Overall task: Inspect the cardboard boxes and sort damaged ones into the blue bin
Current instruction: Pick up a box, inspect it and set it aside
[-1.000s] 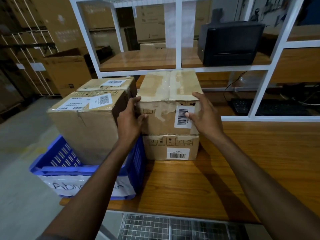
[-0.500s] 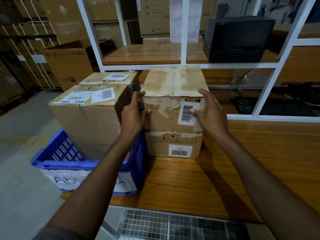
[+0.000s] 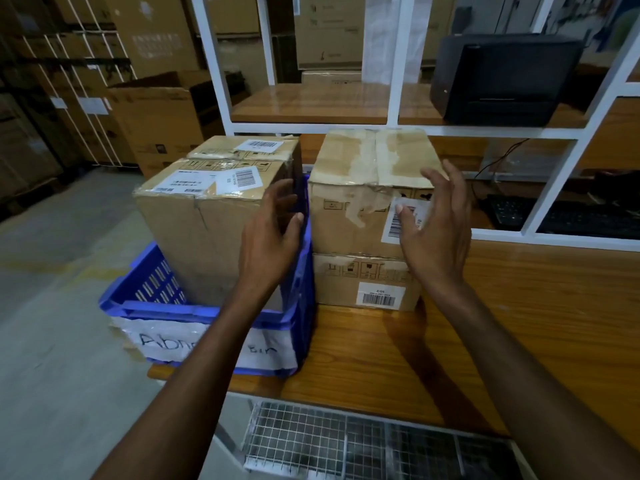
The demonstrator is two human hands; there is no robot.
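Observation:
Two cardboard boxes are stacked on the wooden table. The top box (image 3: 349, 202) has torn, peeling tape and a barcode label; the lower box (image 3: 332, 289) sits under it. My left hand (image 3: 273, 237) hovers with relaxed fingers just left of the top box, holding nothing. In front of the top box's right front corner, my right hand (image 3: 433, 223) is spread open and apart from it. The blue bin (image 3: 162, 306) at the table's left end holds a tall cardboard box (image 3: 204, 230) with another box (image 3: 242, 148) behind it.
A white shelf frame (image 3: 398, 128) stands right behind the stack, with a black printer (image 3: 498, 77) on its shelf and a keyboard (image 3: 554, 216) below. The wooden table (image 3: 519, 323) stretches to the right. Large cartons (image 3: 159, 126) stand on the floor at left.
Both hands have let go of the top box's sides and drawn back a little toward me, fingers now spread. The boxes have not moved.

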